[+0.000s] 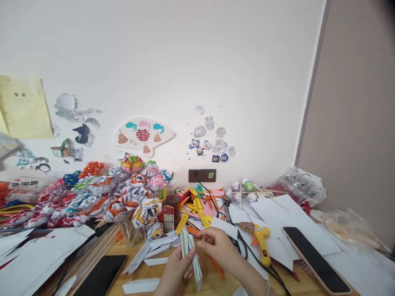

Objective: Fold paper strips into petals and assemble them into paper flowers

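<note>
My left hand (179,263) is closed around a folded strip of white paper with green stripes (190,257), thumb pressed on its front. The strip stands nearly upright, tilted a little. Close to its right side is my right hand (217,244), fingers curled with the thumb near the index finger; whether anything small sits between them is not clear. Folded white paper pieces (154,248) lie left of the strip, some under it. Another folded white piece (141,286) rests near the front edge.
A bottle (170,211) stands behind my hands, beside many folded paper flowers (132,197). A yellow glue gun (261,242) with a cord lies to the right. Phones lie at left (101,273) and right (314,259). White sheets (46,255) cover the left; a power socket (202,175) is on the wall.
</note>
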{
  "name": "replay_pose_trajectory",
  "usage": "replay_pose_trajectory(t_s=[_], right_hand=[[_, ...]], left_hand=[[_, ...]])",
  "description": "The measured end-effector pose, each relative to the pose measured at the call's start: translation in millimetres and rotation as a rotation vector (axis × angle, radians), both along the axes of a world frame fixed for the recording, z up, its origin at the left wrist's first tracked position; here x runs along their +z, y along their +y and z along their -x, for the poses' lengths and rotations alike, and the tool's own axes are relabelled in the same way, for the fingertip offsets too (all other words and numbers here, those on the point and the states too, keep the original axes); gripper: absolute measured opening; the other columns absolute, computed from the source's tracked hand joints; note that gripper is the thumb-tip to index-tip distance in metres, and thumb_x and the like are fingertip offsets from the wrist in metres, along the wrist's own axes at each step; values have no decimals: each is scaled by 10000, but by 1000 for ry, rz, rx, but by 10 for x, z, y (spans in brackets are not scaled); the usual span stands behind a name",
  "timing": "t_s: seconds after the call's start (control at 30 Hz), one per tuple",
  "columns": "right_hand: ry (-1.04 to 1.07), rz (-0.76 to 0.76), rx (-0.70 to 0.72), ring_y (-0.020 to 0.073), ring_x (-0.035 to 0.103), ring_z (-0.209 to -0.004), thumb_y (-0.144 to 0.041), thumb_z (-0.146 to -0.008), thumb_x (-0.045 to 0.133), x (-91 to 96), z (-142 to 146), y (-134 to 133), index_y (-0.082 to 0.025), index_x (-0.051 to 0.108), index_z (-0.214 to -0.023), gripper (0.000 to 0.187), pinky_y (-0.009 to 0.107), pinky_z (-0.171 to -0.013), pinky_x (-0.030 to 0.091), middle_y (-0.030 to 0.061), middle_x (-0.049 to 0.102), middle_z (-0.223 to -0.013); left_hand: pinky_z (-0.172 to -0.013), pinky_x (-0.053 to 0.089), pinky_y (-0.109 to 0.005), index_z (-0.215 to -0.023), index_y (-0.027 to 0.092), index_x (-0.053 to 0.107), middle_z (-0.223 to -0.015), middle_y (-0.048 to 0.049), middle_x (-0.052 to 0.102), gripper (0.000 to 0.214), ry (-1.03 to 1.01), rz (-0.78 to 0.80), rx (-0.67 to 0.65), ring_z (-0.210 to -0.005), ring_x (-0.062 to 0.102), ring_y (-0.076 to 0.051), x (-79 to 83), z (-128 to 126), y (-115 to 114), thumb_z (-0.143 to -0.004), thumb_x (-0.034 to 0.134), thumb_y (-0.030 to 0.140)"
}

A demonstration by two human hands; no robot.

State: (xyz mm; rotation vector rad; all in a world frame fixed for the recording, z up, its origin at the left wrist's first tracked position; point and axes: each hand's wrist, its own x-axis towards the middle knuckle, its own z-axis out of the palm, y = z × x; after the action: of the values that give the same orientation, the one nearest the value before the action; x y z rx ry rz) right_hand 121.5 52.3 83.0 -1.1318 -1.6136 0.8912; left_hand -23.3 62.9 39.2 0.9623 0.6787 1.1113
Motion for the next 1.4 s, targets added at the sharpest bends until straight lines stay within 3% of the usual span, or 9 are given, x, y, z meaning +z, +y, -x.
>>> replay_pose_trajectory(t_s=[0.1, 0.2, 0.3, 0.47, 0.63, 0.83, 1.1, 1.23, 1.4], right_hand=[[70, 111, 113, 164, 560, -651, -325, -719, 687, -30, 7, 17, -155, 737, -893, 248, 273, -629, 433, 17, 631, -709], [123, 218, 232, 105, 445, -505, -464, -699, 721, -17, -1, -4, -148, 734, -788, 328, 220, -488, 340, -9, 568, -604], [172, 269, 233, 77, 367, -460, -499, -631, 770, 0, -13, -15, -140, 701, -759, 387, 199, -438, 256, -37, 505, -553], [199, 291, 195, 78, 395, -472, -464, -605, 790, 5, -19, -10, -137, 649, -750, 384, 199, -446, 273, -26, 535, -588], [208, 271, 149, 90, 443, -473, -517, -617, 752, 35, -26, 11, -158, 585, -745, 415, 218, -481, 333, -35, 537, -596], [205, 251, 135, 105, 479, -475, -619, -612, 704, 19, -24, 54, -187, 510, -780, 502, 230, -499, 372, -47, 527, -579], [61, 235, 159, 100, 457, -451, -403, -709, 663, 74, -30, -22, -188, 513, -652, 268, 205, -441, 339, -49, 501, -517], [20, 207, 76, 101, 465, -454, -296, -778, 585, 185, -158, -9, -193, 488, -656, 186, 198, -444, 347, -57, 493, -521], [-24, 217, -30, 111, 486, -450, -225, -811, 561, 228, -240, 10, -197, 465, -641, 197, 194, -430, 343, -61, 489, -499]], left_hand=[[-359, 146, -171, -648, 173, 533, -402, 91, 511, 574, 26, 1, -75, -307, 162, 7, 45, -1, -75, -462, 847, 615], [-363, 158, -168, -705, 162, 567, -501, 36, 617, 572, 37, 12, -146, -315, 169, 15, 91, 14, -158, -472, 854, 599], [-373, 178, -164, -705, 159, 572, -486, 50, 588, 530, 34, 11, -176, -328, 167, 13, 103, 29, -197, -529, 842, 581], [-371, 168, -168, -726, 164, 574, -520, 46, 595, 506, 25, 1, -191, -336, 163, 9, 60, 33, -168, -570, 827, 574], [-369, 170, -179, -631, 143, 606, -375, 110, 400, 524, 55, -16, -245, -324, 131, -1, 11, 35, -137, -581, 784, 633], [-350, 132, -190, -660, 154, 596, -423, 80, 493, 533, 101, -62, -252, -308, 146, -1, -28, 46, -79, -562, 786, 642], [-368, 115, -212, -656, 161, 605, -421, 66, 510, 572, 230, -98, -219, -306, 183, -20, -10, 31, -98, -550, 739, 707], [-414, 101, -232, -625, 166, 607, -340, 111, 352, 585, 301, -116, -184, -330, 143, -39, 58, 31, -137, -646, 628, 750], [-437, 92, -254, -713, 183, 600, -301, 116, 361, 594, 403, -157, -154, -322, 162, -62, 58, 51, -169, -678, 563, 775]])
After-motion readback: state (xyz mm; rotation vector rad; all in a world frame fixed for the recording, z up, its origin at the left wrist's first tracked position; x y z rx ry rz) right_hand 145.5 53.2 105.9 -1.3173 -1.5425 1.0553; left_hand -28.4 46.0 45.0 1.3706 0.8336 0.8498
